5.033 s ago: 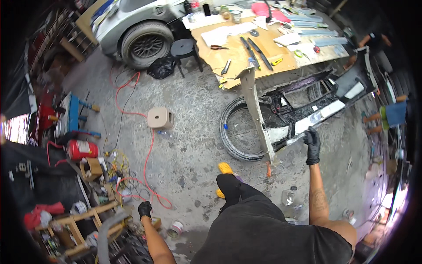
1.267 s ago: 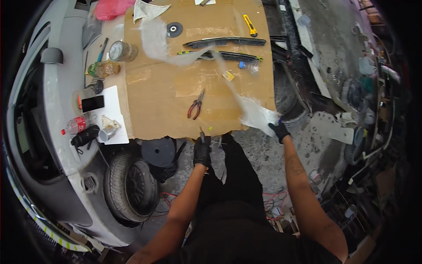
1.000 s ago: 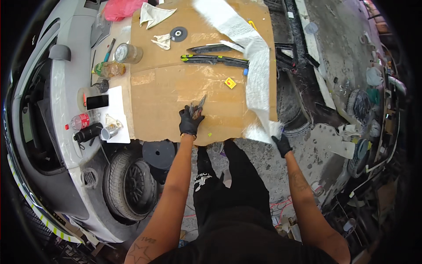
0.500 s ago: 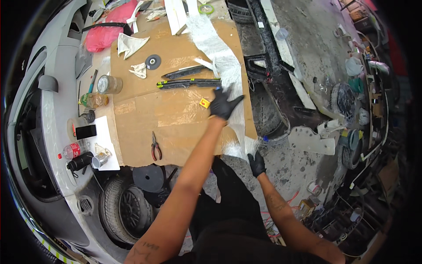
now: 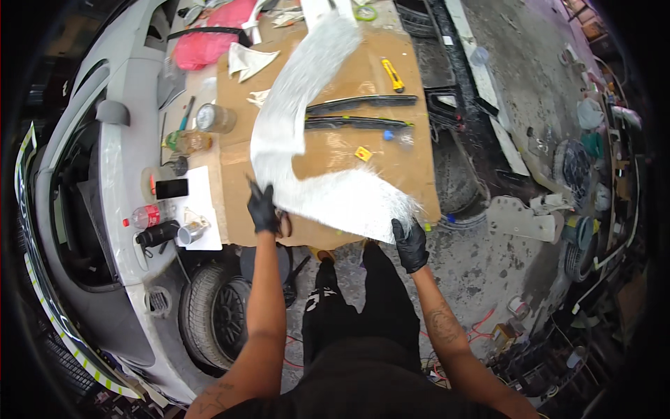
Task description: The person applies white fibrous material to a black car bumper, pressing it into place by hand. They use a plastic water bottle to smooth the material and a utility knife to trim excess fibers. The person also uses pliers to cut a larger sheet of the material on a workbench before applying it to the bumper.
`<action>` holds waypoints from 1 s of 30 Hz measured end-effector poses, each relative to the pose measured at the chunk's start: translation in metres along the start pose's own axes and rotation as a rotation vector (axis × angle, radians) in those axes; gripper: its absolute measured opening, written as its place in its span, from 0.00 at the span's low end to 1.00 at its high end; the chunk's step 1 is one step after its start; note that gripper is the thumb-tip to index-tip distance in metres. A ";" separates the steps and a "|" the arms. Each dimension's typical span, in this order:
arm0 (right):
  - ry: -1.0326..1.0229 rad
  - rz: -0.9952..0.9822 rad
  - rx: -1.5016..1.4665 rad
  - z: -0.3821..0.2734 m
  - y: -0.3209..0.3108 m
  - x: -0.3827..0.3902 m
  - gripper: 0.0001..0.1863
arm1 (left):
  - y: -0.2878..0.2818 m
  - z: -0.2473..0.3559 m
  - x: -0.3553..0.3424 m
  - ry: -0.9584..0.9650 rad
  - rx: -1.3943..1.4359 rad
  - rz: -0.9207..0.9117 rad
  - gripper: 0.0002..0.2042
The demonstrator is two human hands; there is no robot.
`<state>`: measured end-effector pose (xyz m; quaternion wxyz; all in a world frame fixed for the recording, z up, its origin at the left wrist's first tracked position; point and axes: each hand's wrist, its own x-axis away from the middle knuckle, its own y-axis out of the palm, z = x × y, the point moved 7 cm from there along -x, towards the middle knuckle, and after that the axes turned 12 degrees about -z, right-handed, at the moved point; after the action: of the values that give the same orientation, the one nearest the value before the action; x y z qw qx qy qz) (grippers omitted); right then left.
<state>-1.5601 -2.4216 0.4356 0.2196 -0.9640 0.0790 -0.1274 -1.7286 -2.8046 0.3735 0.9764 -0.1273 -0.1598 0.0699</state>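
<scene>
A long white strip of fibreglass cloth point(image 5: 276, 140) lies in a bend across the cardboard sheet point(image 5: 321, 157), its near end frayed. My right hand point(image 5: 410, 246), in a black glove, is closed on that frayed end at the near edge of the cardboard. My left hand point(image 5: 263, 209), also gloved, is at the cloth's left edge with its fingers apart. Red-handled pliers point(image 5: 285, 225) show partly beside it. Two dark narrow trim pieces point(image 5: 363, 103) lie on the cardboard right of the cloth, their left ends partly covered. Near them are a yellow utility knife point(image 5: 393, 75) and a small yellow packet point(image 5: 363, 153).
Along the left side stand a glass jar point(image 5: 215, 118), a phone point(image 5: 172, 188), a plastic bottle point(image 5: 146, 216) and a metal cup point(image 5: 192, 232) beside a grey car point(image 5: 122, 244). A dark car-body part point(image 5: 460, 91) lies on the right. A wheel point(image 5: 216, 318) sits below.
The cloth has swung left from the cardboard's right side, uncovering the knife and covering the round disc. My left hand has moved left and nearer; my right hand keeps hold of the frayed end.
</scene>
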 end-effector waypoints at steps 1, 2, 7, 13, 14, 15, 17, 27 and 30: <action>-0.004 -0.024 0.042 0.001 0.013 -0.004 0.17 | -0.016 -0.017 0.024 -0.125 0.030 0.074 0.26; -0.013 -0.058 0.079 0.005 0.033 -0.009 0.18 | -0.037 -0.050 0.042 -0.264 0.166 0.137 0.23; 0.162 -0.293 0.245 0.050 0.141 -0.033 0.27 | -0.089 -0.246 0.100 -0.616 0.741 0.411 0.16; 0.420 -0.109 0.504 0.132 0.078 -0.020 0.34 | -0.079 -0.206 0.148 -0.522 0.704 0.265 0.15; 0.379 -0.078 0.471 0.139 0.069 -0.018 0.34 | -0.084 -0.201 0.157 -0.464 0.694 0.216 0.15; 0.338 -0.035 0.438 0.149 0.057 -0.015 0.33 | -0.085 -0.194 0.165 -0.414 0.630 0.094 0.15; 0.375 -0.008 0.400 0.160 0.050 -0.005 0.32 | -0.074 -0.144 0.161 -0.193 0.274 -0.164 0.15; 0.316 -0.125 0.525 0.197 0.047 0.013 0.20 | 0.146 0.102 -0.034 0.618 -0.543 -0.642 0.29; 0.192 -0.196 0.523 0.183 0.067 0.005 0.17 | 0.170 0.098 -0.098 0.984 -0.755 -0.679 0.31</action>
<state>-1.5106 -2.4084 0.2477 0.4386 -0.8613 -0.0294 -0.2547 -1.8689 -2.6372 0.3887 0.7923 -0.4172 0.2557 -0.3645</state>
